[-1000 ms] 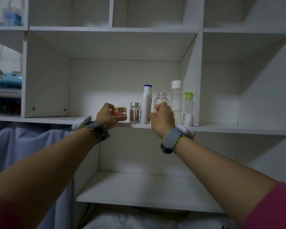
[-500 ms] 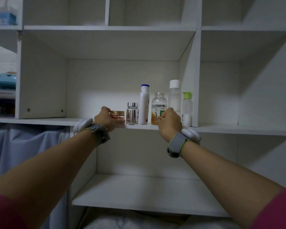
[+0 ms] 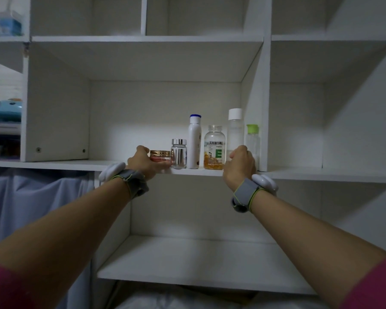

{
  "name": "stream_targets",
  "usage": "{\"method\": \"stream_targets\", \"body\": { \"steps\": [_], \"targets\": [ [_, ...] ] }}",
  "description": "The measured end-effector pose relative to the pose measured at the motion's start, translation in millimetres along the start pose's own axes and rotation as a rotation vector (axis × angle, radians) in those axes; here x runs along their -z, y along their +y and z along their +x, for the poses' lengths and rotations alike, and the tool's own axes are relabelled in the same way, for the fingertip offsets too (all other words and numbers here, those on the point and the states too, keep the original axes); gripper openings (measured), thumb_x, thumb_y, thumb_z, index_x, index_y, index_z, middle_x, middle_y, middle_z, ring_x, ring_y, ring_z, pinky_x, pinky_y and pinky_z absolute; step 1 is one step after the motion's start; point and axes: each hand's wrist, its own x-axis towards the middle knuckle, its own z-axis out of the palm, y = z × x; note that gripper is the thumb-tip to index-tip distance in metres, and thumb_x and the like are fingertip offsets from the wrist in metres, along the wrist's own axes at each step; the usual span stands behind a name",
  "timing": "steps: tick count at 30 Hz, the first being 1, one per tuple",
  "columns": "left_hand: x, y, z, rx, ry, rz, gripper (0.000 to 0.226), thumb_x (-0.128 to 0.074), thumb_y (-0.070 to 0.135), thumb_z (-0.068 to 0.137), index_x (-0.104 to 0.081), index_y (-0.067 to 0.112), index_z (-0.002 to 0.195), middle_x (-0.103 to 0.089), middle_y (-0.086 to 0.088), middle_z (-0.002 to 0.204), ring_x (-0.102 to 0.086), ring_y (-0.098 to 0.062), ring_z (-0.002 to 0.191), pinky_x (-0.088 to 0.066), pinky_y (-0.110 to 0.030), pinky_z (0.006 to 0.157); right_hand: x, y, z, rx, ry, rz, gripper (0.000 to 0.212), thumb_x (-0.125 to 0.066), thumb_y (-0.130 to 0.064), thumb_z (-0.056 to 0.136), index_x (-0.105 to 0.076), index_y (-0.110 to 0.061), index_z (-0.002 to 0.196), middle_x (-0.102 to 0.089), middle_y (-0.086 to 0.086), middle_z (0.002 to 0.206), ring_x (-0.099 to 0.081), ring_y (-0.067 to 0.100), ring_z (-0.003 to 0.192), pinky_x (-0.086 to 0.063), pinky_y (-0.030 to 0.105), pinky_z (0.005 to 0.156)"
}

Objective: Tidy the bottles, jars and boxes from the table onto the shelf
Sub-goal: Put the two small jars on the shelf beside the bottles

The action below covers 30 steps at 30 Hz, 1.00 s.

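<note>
Right now both arms reach up to the middle board of the white shelf [image 3: 76, 164], where six containers stand upright in a row at the right end of the compartment. The left hand [image 3: 143, 162] curls round the gold-lidded jar [image 3: 159, 155], the leftmost in the row, thumb above and fingers beneath its front. Next to it stand the silver-capped jar [image 3: 178, 153], the white bottle [image 3: 194, 143] with a blue cap, the vitamin jar [image 3: 214, 150] half full of amber capsules, the tall clear bottle [image 3: 235, 130] and the green-capped bottle [image 3: 252, 139] against the divider. The right hand [image 3: 240, 166] sits curled over the foot of the tall clear bottle; whether it truly clasps it I cannot tell. Grey wristbands [image 3: 245, 195] wrap both wrists.
</note>
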Motion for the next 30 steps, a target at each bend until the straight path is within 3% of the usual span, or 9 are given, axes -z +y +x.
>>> {"method": "stream_targets", "body": {
  "steps": [8, 15, 30],
  "targets": [
    [0.1, -3.4, -1.8, 0.021, -0.001, -0.062, 0.078, -0.080, 0.034, 0.070, -0.035, 0.011, 0.130, -0.061, -0.013, 0.119, -0.063, -0.028, 0.100, -0.053, -0.046, 0.091, 3.8, 6.8, -1.5, -0.011, -0.025, 0.030, 0.025, -0.052, 0.002, 0.089, -0.051, -0.003, 0.114, -0.054, 0.015, 0.121, -0.054, 0.034, 0.109, -0.040, 0.033, 0.080],
    [-0.2, -3.9, -1.0, 0.042, 0.008, 0.033, 0.095, -0.081, 0.061, 0.055, -0.037, 0.015, 0.125, -0.061, -0.012, 0.115, -0.062, -0.028, 0.100, -0.053, -0.046, 0.088, 4.1, 8.6, 1.8, -0.047, -0.004, 0.047, 0.025, -0.054, -0.002, 0.090, -0.050, -0.002, 0.115, -0.054, 0.016, 0.121, -0.054, 0.034, 0.109, -0.042, 0.034, 0.083],
    [-0.2, 17.0, -34.5, 0.006, 0.087, 0.092, 0.069, -0.078, 0.035, 0.076, -0.039, 0.011, 0.127, -0.060, -0.012, 0.120, -0.057, -0.030, 0.109, -0.049, -0.046, 0.094, 24.0, 7.7, -7.7, -0.052, -0.050, 0.062, 0.022, -0.055, -0.003, 0.090, -0.052, -0.004, 0.112, -0.056, 0.014, 0.118, -0.056, 0.034, 0.107, -0.037, 0.030, 0.077]
  ]
}}
